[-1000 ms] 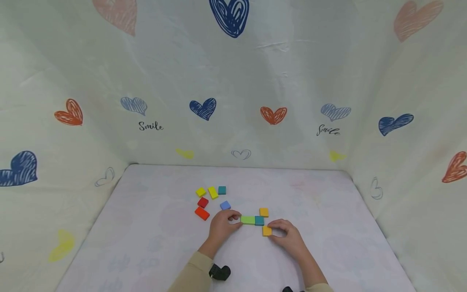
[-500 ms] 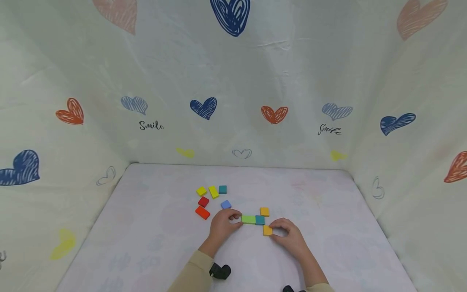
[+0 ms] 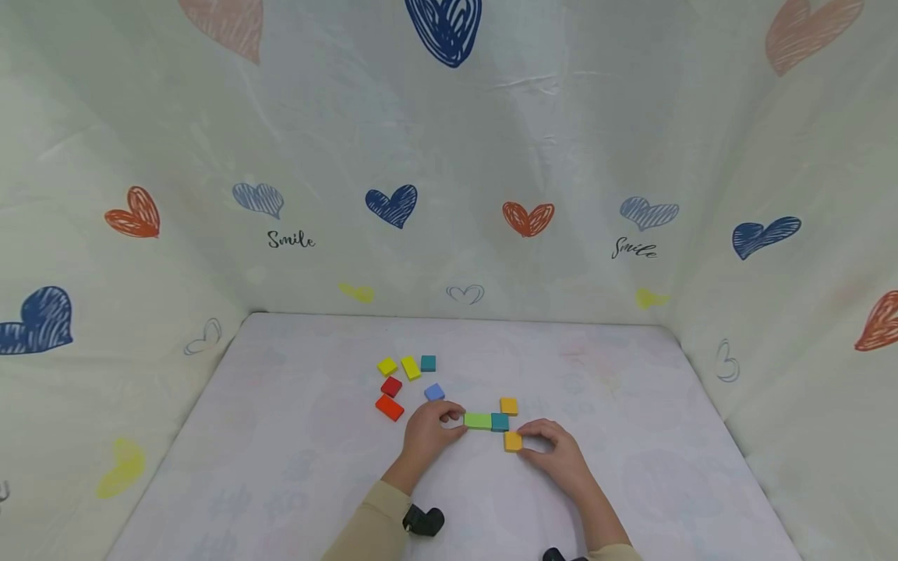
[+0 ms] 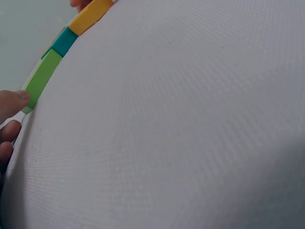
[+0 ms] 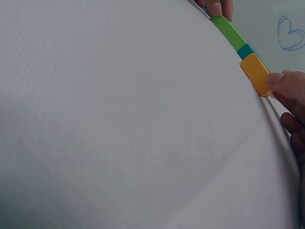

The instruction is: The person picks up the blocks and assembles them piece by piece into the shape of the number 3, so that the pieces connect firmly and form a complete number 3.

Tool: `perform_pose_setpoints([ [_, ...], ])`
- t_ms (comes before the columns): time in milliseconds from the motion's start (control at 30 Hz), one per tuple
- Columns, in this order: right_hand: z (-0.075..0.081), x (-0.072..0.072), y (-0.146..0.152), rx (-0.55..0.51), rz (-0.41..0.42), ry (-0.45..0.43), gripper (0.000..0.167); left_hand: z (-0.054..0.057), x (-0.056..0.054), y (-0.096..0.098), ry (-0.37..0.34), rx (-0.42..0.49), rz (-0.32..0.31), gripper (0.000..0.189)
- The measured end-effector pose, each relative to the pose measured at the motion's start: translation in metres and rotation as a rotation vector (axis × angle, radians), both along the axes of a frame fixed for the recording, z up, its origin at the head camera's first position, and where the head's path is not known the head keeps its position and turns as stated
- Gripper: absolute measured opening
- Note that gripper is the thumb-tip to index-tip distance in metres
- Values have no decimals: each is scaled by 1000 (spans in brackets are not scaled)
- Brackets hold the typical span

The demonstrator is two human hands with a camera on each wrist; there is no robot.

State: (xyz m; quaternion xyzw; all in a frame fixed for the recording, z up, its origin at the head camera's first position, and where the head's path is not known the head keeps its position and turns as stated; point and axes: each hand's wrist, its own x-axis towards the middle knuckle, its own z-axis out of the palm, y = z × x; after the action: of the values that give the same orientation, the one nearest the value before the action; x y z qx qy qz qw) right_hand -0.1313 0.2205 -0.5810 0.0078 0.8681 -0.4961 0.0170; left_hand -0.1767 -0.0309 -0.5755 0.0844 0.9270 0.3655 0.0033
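Observation:
My left hand [image 3: 426, 435] pinches the left end of a long light-green block [image 3: 478, 421] between thumb and fingers. Against the green block's right end stands a teal block [image 3: 500, 422]. With thumb and fingertips my right hand [image 3: 559, 456] pinches the near orange block [image 3: 513, 442], at the teal block's near right corner. A second orange block [image 3: 508, 406] lies just behind the teal one. In the left wrist view my thumb presses on the green block [image 4: 43, 78]; the right wrist view has my other thumb on the orange block [image 5: 256, 74].
Left and behind lie loose blocks: a blue one [image 3: 434, 392] close to my left hand, a red [image 3: 391, 386], an orange-red [image 3: 389, 407], two yellow [image 3: 411, 368] and a teal [image 3: 428, 363]. A heart-printed curtain [image 3: 449, 156] borders the white table [image 3: 281, 436].
The near orange block has shifted very slightly left in my right hand. My left hand and the green block hold still; the whole head view has drifted a little.

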Motion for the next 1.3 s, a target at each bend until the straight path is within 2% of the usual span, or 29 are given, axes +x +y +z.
perform_pose_setpoints([
  [300,-1,-1,-1,2,-19,-19,30,-2,0,-1,15,9,-7,26],
  [867,-2,-1,-1,-11,-26,0,30,3,1,-1,8,1,-12,25],
  [1300,2,0,-2,-22,-32,-6,32,2,0,1,-1,-15,4,26],
])
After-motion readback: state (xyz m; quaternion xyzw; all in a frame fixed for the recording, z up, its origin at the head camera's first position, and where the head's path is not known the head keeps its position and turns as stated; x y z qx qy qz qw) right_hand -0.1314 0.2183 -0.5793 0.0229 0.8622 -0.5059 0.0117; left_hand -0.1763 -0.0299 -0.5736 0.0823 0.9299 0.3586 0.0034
